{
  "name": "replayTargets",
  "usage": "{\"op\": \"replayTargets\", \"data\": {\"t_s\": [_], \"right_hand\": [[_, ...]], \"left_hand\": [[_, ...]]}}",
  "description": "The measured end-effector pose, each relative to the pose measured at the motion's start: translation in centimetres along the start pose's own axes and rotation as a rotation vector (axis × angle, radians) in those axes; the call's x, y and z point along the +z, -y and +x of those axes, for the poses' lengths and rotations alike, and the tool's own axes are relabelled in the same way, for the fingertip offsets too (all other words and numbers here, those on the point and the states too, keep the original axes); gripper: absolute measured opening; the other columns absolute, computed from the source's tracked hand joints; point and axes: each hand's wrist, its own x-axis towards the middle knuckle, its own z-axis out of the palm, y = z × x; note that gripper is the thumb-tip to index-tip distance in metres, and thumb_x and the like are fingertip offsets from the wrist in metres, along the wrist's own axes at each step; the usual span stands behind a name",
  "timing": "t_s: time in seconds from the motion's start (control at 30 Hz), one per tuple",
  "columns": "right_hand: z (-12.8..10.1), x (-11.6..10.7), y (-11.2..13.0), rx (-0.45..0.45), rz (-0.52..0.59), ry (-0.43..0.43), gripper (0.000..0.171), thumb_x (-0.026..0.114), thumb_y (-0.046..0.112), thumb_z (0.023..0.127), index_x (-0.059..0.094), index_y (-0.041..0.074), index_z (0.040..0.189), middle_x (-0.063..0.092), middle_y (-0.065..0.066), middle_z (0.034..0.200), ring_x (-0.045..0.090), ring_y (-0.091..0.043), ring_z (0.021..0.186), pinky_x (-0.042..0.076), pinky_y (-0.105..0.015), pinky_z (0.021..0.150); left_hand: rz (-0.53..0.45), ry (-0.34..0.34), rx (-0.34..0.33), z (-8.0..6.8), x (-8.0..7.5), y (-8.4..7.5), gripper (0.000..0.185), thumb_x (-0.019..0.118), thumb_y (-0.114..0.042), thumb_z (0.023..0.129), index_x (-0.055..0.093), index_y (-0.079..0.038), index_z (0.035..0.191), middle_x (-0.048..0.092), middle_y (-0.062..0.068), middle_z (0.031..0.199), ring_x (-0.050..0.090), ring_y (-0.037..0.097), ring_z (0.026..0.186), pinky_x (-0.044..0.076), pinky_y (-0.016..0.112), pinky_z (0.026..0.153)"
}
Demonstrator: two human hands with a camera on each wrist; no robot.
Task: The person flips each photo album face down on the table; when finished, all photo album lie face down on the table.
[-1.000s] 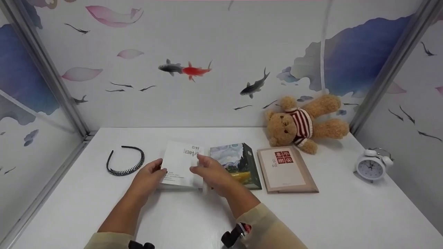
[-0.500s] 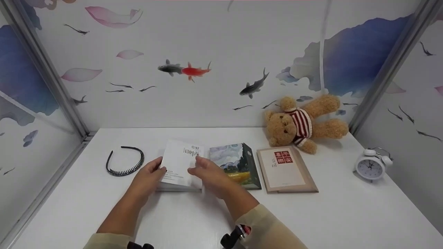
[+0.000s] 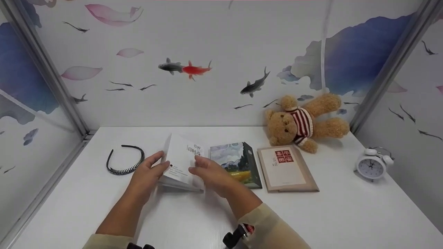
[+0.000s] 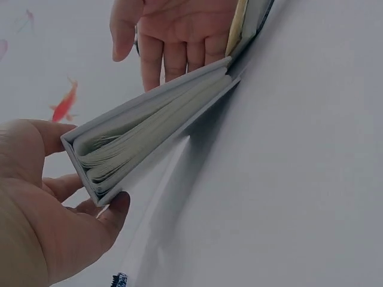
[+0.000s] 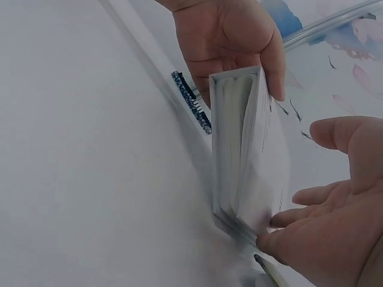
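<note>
A white book with dark printed characters tilts up off the table, its left side raised. My left hand grips the spine side, thumb on the front cover and fingers behind. At the opposite edge is my right hand. In the right wrist view, fingertips of that right hand touch the book low on its edge, and the thumb stands away from it. The left wrist view shows page ends between the covers of the book.
Right of the white book lie a book with a landscape cover and a beige-brown book. A toothed headband lies at left. Behind is a teddy bear on its side; a white alarm clock stands far right.
The white book's left side has risen and its cover has turned toward the right. My left hand has moved up slightly with it. My right hand has barely moved.
</note>
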Motion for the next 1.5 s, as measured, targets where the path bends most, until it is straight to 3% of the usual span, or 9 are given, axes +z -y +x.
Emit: {"op": "replayTargets", "data": {"t_s": [0.17, 0.43, 0.63, 0.77, 0.9, 1.17, 1.33, 1.5], "right_hand": [[0.0, 0.2, 0.3, -0.077, 0.079, 0.075, 0.074, 0.064, 0.039, 0.094, 0.03, 0.018, 0.156, 0.028, 0.001, 0.163, 0.022, -0.02, 0.153, 0.018, -0.044, 0.126], [-0.9, 0.4, 1.4, -0.155, 0.159, 0.102, 0.065, 0.067, 0.043, 0.092, 0.036, 0.044, 0.149, 0.031, 0.025, 0.157, 0.021, -0.018, 0.153, 0.026, -0.047, 0.123], [-1.1, 0.5, 1.7, -0.216, 0.237, 0.111, 0.066, 0.072, 0.036, 0.09, 0.041, 0.042, 0.148, 0.034, 0.023, 0.155, 0.031, -0.021, 0.15, 0.036, -0.045, 0.118], [-1.1, 0.3, 1.7, -0.189, 0.239, 0.076, 0.066, 0.076, 0.035, 0.086, 0.045, 0.044, 0.144, 0.04, 0.02, 0.152, 0.04, -0.02, 0.145, 0.041, -0.044, 0.114], [-1.0, -0.3, 1.9, -0.168, 0.228, 0.045, 0.065, 0.077, 0.033, 0.085, 0.047, 0.044, 0.142, 0.043, 0.016, 0.151, 0.045, -0.019, 0.142, 0.044, -0.044, 0.112], [-1.1, -3.2, 2.7, -0.287, 0.11, 0.024, 0.078, 0.078, 0.007, 0.082, 0.043, 0.025, 0.15, 0.027, 0.018, 0.161, 0.024, -0.014, 0.152, 0.03, -0.04, 0.122], [-1.2, -4.3, 2.9, -0.266, 0.146, 0.07, 0.078, 0.072, -0.005, 0.081, 0.043, 0.018, 0.15, 0.025, 0.014, 0.163, 0.029, -0.018, 0.15, 0.033, -0.035, 0.119], [-1.0, -4.5, 2.7, -0.221, 0.14, 0.041, 0.079, 0.071, -0.009, 0.079, 0.045, 0.02, 0.149, 0.027, 0.011, 0.163, 0.03, -0.015, 0.15, 0.036, -0.032, 0.116]], "left_hand": [[-0.081, 0.019, 0.066, -0.4, 0.6, -0.5, 0.071, 0.065, -0.034, 0.095, 0.032, -0.016, 0.155, 0.028, 0.001, 0.163, 0.028, 0.02, 0.151, 0.033, 0.038, 0.121], [-0.171, 0.088, 0.147, -1.5, 1.5, -1.6, 0.068, 0.064, -0.034, 0.096, 0.031, -0.029, 0.154, 0.024, -0.013, 0.163, 0.034, 0.016, 0.148, 0.031, 0.044, 0.121], [-0.17, 0.127, 0.226, -2.0, 1.7, -1.8, 0.059, 0.054, -0.021, 0.1, 0.032, -0.028, 0.154, 0.027, -0.015, 0.161, 0.033, 0.017, 0.148, 0.027, 0.044, 0.123], [-0.145, 0.135, 0.234, -2.1, 1.9, -1.8, 0.059, 0.055, -0.024, 0.1, 0.032, -0.03, 0.153, 0.027, -0.016, 0.161, 0.032, 0.016, 0.149, 0.027, 0.045, 0.123], [-0.166, 0.146, 0.207, -1.7, 2.0, -1.7, 0.054, 0.054, -0.033, 0.101, 0.035, -0.031, 0.151, 0.03, -0.016, 0.159, 0.033, 0.013, 0.148, 0.03, 0.045, 0.122], [-0.124, 0.098, 0.064, -0.7, 2.0, -0.4, 0.048, 0.044, -0.037, 0.104, 0.038, -0.024, 0.15, 0.035, -0.005, 0.158, 0.038, 0.02, 0.146, 0.037, 0.042, 0.118], [-0.078, 0.166, -0.054, -0.4, 2.1, 0.4, 0.055, 0.047, -0.038, 0.102, 0.034, -0.022, 0.153, 0.031, 0.003, 0.161, 0.032, 0.028, 0.15, 0.034, 0.044, 0.12], [-0.073, 0.185, -0.072, -0.2, 2.1, 1.0, 0.059, 0.049, -0.041, 0.101, 0.033, -0.02, 0.154, 0.031, 0.009, 0.161, 0.03, 0.031, 0.15, 0.032, 0.046, 0.12]]}}
